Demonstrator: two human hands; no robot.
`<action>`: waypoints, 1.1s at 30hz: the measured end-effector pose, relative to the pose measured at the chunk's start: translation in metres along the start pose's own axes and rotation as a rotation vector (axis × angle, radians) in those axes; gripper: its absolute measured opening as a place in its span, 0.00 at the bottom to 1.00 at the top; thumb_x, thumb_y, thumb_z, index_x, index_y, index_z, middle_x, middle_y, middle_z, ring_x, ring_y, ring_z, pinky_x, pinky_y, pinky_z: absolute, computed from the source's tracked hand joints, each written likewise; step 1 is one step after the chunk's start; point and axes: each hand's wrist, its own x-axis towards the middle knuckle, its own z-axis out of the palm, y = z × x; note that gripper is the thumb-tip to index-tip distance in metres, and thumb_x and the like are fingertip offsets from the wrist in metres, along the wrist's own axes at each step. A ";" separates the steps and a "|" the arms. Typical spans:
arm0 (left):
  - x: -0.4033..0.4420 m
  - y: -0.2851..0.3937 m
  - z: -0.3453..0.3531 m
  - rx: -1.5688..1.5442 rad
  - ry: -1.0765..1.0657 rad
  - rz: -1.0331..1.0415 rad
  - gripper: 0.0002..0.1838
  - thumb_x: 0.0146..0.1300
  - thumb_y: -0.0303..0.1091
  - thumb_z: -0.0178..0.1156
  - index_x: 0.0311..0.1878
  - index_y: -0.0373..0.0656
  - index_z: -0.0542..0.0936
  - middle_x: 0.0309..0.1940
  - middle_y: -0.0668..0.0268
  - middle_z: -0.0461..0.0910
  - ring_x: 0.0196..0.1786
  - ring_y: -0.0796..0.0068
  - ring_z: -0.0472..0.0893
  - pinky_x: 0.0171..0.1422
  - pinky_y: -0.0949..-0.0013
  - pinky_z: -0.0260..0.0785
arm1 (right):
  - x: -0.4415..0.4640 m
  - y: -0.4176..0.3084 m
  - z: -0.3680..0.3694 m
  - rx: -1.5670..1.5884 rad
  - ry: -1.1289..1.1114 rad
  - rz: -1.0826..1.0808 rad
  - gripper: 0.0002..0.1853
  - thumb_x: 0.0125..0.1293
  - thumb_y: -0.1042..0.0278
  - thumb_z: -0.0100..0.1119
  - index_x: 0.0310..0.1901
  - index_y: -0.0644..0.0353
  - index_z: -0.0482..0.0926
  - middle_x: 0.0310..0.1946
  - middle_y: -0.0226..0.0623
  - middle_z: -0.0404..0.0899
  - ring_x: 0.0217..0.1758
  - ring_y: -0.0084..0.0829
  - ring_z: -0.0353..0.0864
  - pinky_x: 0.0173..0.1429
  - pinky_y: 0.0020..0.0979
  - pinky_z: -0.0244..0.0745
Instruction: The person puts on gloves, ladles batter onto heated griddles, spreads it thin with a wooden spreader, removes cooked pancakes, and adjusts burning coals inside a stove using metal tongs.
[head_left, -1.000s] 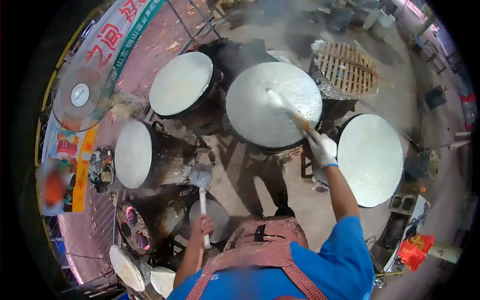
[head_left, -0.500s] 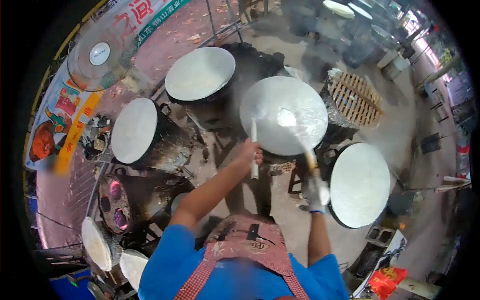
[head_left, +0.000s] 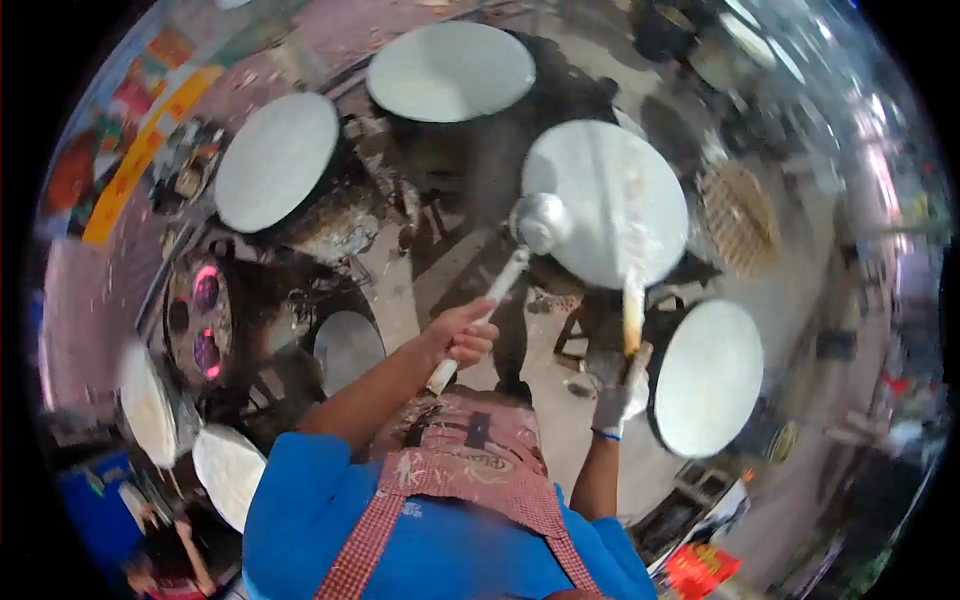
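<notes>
My bare left hand (head_left: pixel 463 335) is closed around the white handle of a ladle (head_left: pixel 540 222). Its round metal bowl hangs at the left edge of a large round griddle (head_left: pixel 570 160) with a pale surface. In a white glove with a blue cuff, my right hand (head_left: pixel 622 395) appears closed around the lower end of a long wooden spreader (head_left: pixel 634 295). This tool is coated white above and bare yellowish wood below, and it reaches over the griddle's right side. Its far end blurs into the pale surface. Whether the ladle holds anything, I cannot tell.
Round griddles stand all about: one behind (head_left: pixel 450 75), one at left (head_left: pixel 277 165), one right of my gloved hand (head_left: pixel 710 380). Glowing openings show in a stove (head_left: pixel 205 320) at left. A slatted round rack (head_left: pixel 740 220) stands right. Another person (head_left: pixel 170 570) is at lower left.
My view has shifted. The ladle has swung out to the griddle's left edge, with my left hand drawn lower and left. The bright patch mid-griddle no longer shows; the spreader stands more upright.
</notes>
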 end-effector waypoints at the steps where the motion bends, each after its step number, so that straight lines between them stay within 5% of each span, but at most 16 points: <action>1: -0.007 -0.004 -0.007 0.102 -0.139 0.013 0.18 0.70 0.45 0.45 0.62 0.66 0.63 0.14 0.74 0.58 0.11 0.87 0.56 0.08 0.81 0.50 | 0.007 0.010 0.001 -0.007 -0.018 -0.037 0.29 0.60 0.63 0.58 0.64 0.53 0.65 0.30 0.45 0.79 0.28 0.44 0.78 0.32 0.40 0.71; 2: -0.016 -0.011 -0.010 0.148 -0.191 0.065 0.19 0.70 0.44 0.45 0.63 0.67 0.61 0.14 0.74 0.58 0.10 0.87 0.56 0.08 0.81 0.51 | 0.014 0.020 0.002 -0.013 -0.036 -0.074 0.29 0.61 0.62 0.56 0.64 0.55 0.64 0.32 0.47 0.79 0.30 0.46 0.79 0.33 0.41 0.72; 4: -0.041 -0.029 -0.007 0.397 -0.080 0.254 0.18 0.70 0.44 0.44 0.62 0.68 0.62 0.14 0.74 0.57 0.09 0.87 0.55 0.07 0.81 0.51 | 0.038 0.018 -0.004 -0.408 -0.473 0.061 0.27 0.65 0.61 0.52 0.64 0.57 0.63 0.44 0.52 0.77 0.41 0.46 0.79 0.43 0.39 0.73; 7: -0.056 -0.053 -0.034 0.202 -0.093 0.328 0.18 0.70 0.43 0.45 0.61 0.69 0.62 0.13 0.75 0.57 0.08 0.87 0.54 0.07 0.81 0.49 | 0.062 0.094 0.027 0.099 -0.180 -0.175 0.25 0.67 0.62 0.49 0.64 0.61 0.63 0.49 0.49 0.75 0.48 0.41 0.76 0.54 0.35 0.69; 8: -0.059 -0.063 -0.044 0.204 -0.014 0.376 0.12 0.69 0.44 0.46 0.54 0.67 0.66 0.13 0.75 0.57 0.08 0.88 0.54 0.06 0.81 0.47 | 0.074 0.116 0.041 0.479 -0.282 0.092 0.20 0.68 0.64 0.47 0.58 0.64 0.68 0.47 0.41 0.74 0.50 0.34 0.72 0.61 0.32 0.62; 11: -0.058 -0.095 -0.107 0.038 0.165 0.493 0.06 0.68 0.43 0.48 0.37 0.56 0.68 0.14 0.76 0.59 0.08 0.88 0.54 0.07 0.81 0.45 | 0.119 0.166 0.084 1.292 -0.619 0.500 0.24 0.67 0.66 0.47 0.62 0.66 0.61 0.37 0.37 0.69 0.42 0.33 0.68 0.51 0.24 0.66; 13: -0.069 -0.125 -0.125 0.058 0.177 0.608 0.12 0.67 0.43 0.49 0.30 0.50 0.68 0.13 0.77 0.59 0.09 0.87 0.54 0.08 0.79 0.46 | 0.122 0.106 0.056 0.755 -0.255 0.241 0.21 0.67 0.61 0.48 0.53 0.70 0.71 0.44 0.38 0.76 0.42 0.35 0.74 0.50 0.32 0.71; 15: -0.065 -0.165 -0.163 0.006 0.184 0.795 0.08 0.68 0.44 0.48 0.48 0.58 0.68 0.14 0.77 0.57 0.10 0.89 0.53 0.10 0.82 0.47 | 0.102 -0.032 -0.001 0.310 -0.377 0.227 0.23 0.66 0.60 0.51 0.57 0.68 0.70 0.51 0.48 0.74 0.45 0.37 0.75 0.48 0.32 0.71; 16: -0.063 -0.183 -0.184 -0.044 0.193 0.901 0.14 0.69 0.44 0.47 0.57 0.61 0.68 0.14 0.77 0.56 0.10 0.90 0.53 0.10 0.83 0.47 | 0.106 -0.059 0.020 0.397 -0.486 0.096 0.23 0.66 0.60 0.51 0.57 0.68 0.70 0.50 0.48 0.75 0.45 0.37 0.75 0.49 0.32 0.70; 18: -0.075 -0.216 -0.202 -0.453 -0.124 0.814 0.11 0.70 0.43 0.46 0.51 0.56 0.70 0.13 0.76 0.58 0.11 0.88 0.58 0.11 0.83 0.50 | 0.074 -0.088 0.085 0.584 -0.689 -0.130 0.23 0.66 0.61 0.51 0.57 0.69 0.69 0.50 0.48 0.75 0.45 0.37 0.75 0.51 0.32 0.70; 21: -0.105 -0.277 -0.180 -0.579 -0.192 1.032 0.09 0.71 0.42 0.43 0.48 0.54 0.70 0.14 0.76 0.59 0.11 0.88 0.58 0.11 0.84 0.52 | 0.015 -0.169 0.090 0.824 -1.082 -0.291 0.22 0.66 0.62 0.52 0.56 0.71 0.70 0.50 0.48 0.75 0.46 0.37 0.75 0.53 0.32 0.69; 24: -0.116 -0.342 -0.175 -0.706 -0.182 1.235 0.09 0.71 0.41 0.42 0.49 0.54 0.69 0.13 0.76 0.58 0.11 0.88 0.58 0.11 0.86 0.50 | -0.049 -0.228 0.087 0.768 -1.182 -0.913 0.18 0.62 0.65 0.54 0.49 0.69 0.75 0.45 0.49 0.78 0.45 0.38 0.77 0.51 0.33 0.71; 26: -0.117 -0.385 -0.188 -0.789 -0.237 1.361 0.15 0.69 0.42 0.40 0.46 0.45 0.73 0.12 0.76 0.56 0.10 0.87 0.57 0.10 0.84 0.51 | -0.093 -0.240 0.099 0.825 -1.294 -1.198 0.15 0.59 0.64 0.58 0.44 0.66 0.78 0.38 0.47 0.80 0.38 0.38 0.80 0.45 0.34 0.74; 27: -0.113 -0.406 -0.204 -0.796 -0.372 1.362 0.09 0.71 0.41 0.42 0.51 0.62 0.66 0.13 0.75 0.57 0.11 0.88 0.58 0.10 0.86 0.49 | -0.117 -0.237 0.114 0.813 -1.233 -1.334 0.13 0.56 0.64 0.62 0.40 0.63 0.80 0.32 0.44 0.81 0.32 0.37 0.81 0.39 0.34 0.75; 32: -0.095 -0.499 -0.246 -1.109 -0.239 1.591 0.17 0.67 0.47 0.46 0.26 0.48 0.64 0.13 0.74 0.55 0.10 0.86 0.54 0.08 0.81 0.45 | -0.219 -0.257 0.066 0.606 -1.653 -1.571 0.18 0.54 0.62 0.65 0.45 0.62 0.79 0.36 0.44 0.82 0.38 0.31 0.82 0.45 0.32 0.74; 33: -0.098 -0.510 -0.243 -1.178 -0.069 1.615 0.17 0.67 0.46 0.47 0.24 0.48 0.63 0.13 0.74 0.55 0.10 0.86 0.53 0.07 0.81 0.44 | -0.245 -0.274 0.044 0.530 -1.791 -1.603 0.18 0.55 0.61 0.64 0.46 0.61 0.79 0.36 0.45 0.82 0.39 0.32 0.82 0.44 0.32 0.74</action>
